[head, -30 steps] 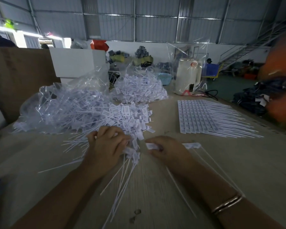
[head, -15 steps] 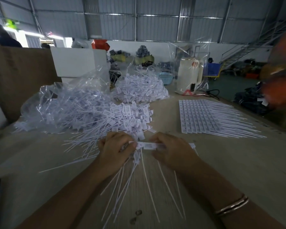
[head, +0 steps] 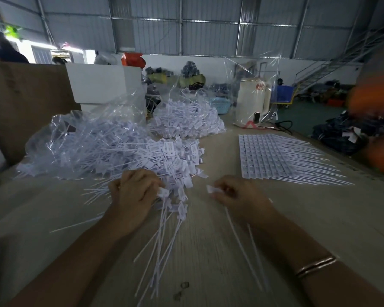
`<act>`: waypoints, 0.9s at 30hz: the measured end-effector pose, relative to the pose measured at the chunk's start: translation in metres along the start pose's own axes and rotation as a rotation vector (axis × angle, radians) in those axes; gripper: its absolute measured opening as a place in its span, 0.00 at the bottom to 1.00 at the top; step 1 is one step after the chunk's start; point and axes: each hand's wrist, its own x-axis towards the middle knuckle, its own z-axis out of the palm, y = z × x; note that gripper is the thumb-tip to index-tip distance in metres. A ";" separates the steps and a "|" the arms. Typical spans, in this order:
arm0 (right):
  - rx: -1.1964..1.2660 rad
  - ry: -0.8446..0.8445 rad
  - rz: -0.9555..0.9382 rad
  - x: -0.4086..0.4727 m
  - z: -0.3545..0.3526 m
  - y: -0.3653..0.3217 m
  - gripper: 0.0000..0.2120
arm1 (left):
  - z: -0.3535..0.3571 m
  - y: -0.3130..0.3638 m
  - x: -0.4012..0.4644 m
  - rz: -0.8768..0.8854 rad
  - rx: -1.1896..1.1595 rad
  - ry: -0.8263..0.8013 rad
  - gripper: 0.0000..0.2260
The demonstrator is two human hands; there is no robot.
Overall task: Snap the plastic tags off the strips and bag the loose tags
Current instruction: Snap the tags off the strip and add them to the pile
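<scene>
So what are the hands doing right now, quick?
Left hand: holding a bundle of loose tags.
Right hand: pinching a short tag strip.

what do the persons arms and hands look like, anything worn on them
Both forearms are bare, with no sleeves or gloves in view. The left hand shows no rings or bands that can be made out. Behind the right hand, the wrist carries thin metallic bangles with a coppery gold shine, stacked close together.

A wooden table point(head: 319, 218) bears a heap of loose tags point(head: 164, 160). Right of the heap lie stacked uncut strips point(head: 275, 158). Behind it sits a bagged pile point(head: 186, 120).
</scene>
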 end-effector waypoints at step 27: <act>0.321 0.121 0.053 0.003 -0.006 0.005 0.08 | 0.004 0.007 0.001 0.217 -0.211 0.047 0.12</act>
